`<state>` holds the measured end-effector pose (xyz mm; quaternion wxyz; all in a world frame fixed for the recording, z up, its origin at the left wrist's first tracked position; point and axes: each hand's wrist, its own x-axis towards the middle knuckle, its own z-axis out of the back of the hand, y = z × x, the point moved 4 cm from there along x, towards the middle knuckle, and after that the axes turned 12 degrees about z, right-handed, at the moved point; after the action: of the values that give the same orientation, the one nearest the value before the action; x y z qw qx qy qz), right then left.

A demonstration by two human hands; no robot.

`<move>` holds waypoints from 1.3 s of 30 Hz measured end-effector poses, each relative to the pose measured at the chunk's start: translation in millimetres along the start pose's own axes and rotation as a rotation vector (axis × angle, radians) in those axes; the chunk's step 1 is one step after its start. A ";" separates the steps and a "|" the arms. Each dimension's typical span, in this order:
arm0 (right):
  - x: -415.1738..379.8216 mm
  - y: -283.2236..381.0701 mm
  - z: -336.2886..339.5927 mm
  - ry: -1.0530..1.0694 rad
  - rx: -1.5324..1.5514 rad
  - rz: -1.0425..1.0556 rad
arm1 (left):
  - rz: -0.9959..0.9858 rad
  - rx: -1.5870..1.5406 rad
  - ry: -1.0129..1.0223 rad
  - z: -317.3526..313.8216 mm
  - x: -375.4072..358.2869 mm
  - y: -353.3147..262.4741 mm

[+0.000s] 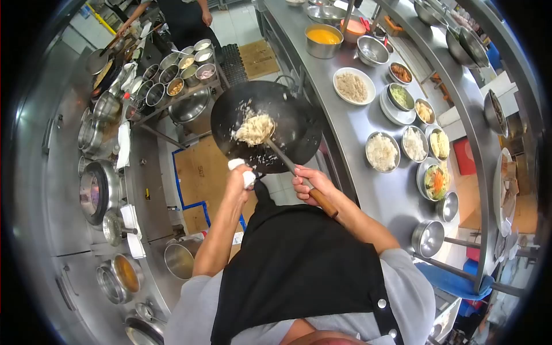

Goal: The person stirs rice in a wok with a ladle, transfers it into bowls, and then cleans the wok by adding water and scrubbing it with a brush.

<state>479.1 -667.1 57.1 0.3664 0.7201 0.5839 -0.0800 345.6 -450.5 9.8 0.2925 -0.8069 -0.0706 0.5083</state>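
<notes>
My left hand (238,177) is closed round a white cloth (244,172) at the near rim of a large black wok (296,135); the wok's handle is hidden under it. In my right hand (311,183) is a ladle (280,153) with a wooden grip, its bowl inside the wok. Pale rice or a similar food (255,127) is heaped in and around the ladle's bowl, with loose bits scattered over the wok's dark surface. The wok hangs over the floor between two counters.
The right steel counter (339,126) bears several bowls of food and a pot of orange liquid (323,41). Left are a rack of metal containers (175,86), pots and a burner (95,192). Another person (187,23) stands at the far left. A shelf (468,109) borders the right.
</notes>
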 end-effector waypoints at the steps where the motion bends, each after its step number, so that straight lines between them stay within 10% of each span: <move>1: 1.2 -3.8 -1.4 0.007 0.177 -0.056 | 0.025 -0.021 -0.012 5.1 1.9 6.2; 9: -45.0 65.6 25.7 -0.082 0.265 0.233 | 0.158 -0.051 0.158 -14.0 8.5 -13.6; 18: -11.1 186.0 94.6 -0.794 -1.609 0.863 | 0.110 0.088 0.215 -51.2 72.6 -93.9; 32: 14.8 200.6 113.6 -1.068 -1.491 0.830 | 0.214 0.214 0.353 -92.9 144.3 -147.0; 39: -44.4 208.1 -15.7 -0.907 -1.336 1.006 | 0.215 0.208 0.377 -104.3 134.4 -157.3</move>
<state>647.8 -702.4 182.8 0.8854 0.4292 -0.0674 0.1656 527.9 -308.1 23.2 0.3261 -0.8560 0.1241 0.3814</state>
